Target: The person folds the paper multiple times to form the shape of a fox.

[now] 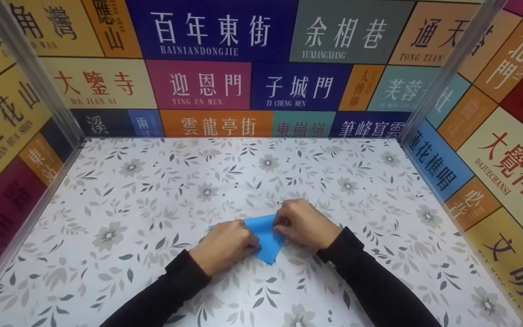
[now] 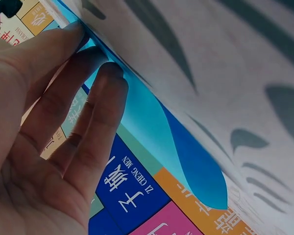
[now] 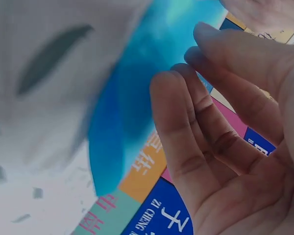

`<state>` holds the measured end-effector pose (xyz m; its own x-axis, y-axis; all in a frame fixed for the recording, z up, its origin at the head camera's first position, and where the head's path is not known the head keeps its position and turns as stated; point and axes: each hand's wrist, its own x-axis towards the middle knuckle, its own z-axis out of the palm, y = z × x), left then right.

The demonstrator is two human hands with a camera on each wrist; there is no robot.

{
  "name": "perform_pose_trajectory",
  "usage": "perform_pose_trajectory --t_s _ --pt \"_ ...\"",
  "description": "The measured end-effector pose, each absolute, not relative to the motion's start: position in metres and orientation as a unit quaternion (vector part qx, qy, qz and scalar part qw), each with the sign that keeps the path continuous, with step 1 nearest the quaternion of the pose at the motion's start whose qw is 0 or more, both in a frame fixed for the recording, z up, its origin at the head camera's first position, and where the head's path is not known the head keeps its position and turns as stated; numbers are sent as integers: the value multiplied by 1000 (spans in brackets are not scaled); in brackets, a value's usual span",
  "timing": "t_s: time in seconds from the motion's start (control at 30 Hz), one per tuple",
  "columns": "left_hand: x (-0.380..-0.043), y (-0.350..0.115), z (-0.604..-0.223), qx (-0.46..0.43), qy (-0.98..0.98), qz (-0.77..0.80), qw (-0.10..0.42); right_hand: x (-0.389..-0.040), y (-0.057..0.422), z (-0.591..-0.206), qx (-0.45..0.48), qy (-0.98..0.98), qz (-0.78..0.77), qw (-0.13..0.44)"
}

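A piece of bright blue paper (image 1: 267, 245), folded to a point towards the person, lies on the patterned tabletop. At its left side the left hand (image 1: 226, 245) grips the paper with bent fingers; a small blue corner shows beyond the knuckles. The right hand (image 1: 308, 223) pinches the upper right part between thumb and fingers. Close up in the left wrist view, the thumb and fingertips meet the edge of the blue sheet (image 2: 149, 110), whose far end curls up from the table. In the right wrist view, fingertips lie against the sheet (image 3: 132, 93), partly blurred.
The white tabletop (image 1: 166, 277) has a grey leaf and flower print. Upright panels with coloured Chinese place-name signs (image 1: 200, 84) stand at the back and both sides. Clear corner posts (image 1: 452, 68) join them to the table.
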<state>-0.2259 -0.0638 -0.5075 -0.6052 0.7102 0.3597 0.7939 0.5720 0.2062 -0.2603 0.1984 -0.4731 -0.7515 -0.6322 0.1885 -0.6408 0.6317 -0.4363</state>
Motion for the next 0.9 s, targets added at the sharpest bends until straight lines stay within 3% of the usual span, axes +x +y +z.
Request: perform_pose_trajectory --t_s 0.37,0.67,0.9 --pt "-225 -62 -508 -422 -881 -176 119 -294 182 -458 378 -901 210 -28" --pt "-224 -62 -507 -428 -877 -177 128 -328 172 -481 413 -882 219 -51" --pt "-224 -62 -507 -426 -878 -183 118 -323 160 -469 415 -884 208 -58"
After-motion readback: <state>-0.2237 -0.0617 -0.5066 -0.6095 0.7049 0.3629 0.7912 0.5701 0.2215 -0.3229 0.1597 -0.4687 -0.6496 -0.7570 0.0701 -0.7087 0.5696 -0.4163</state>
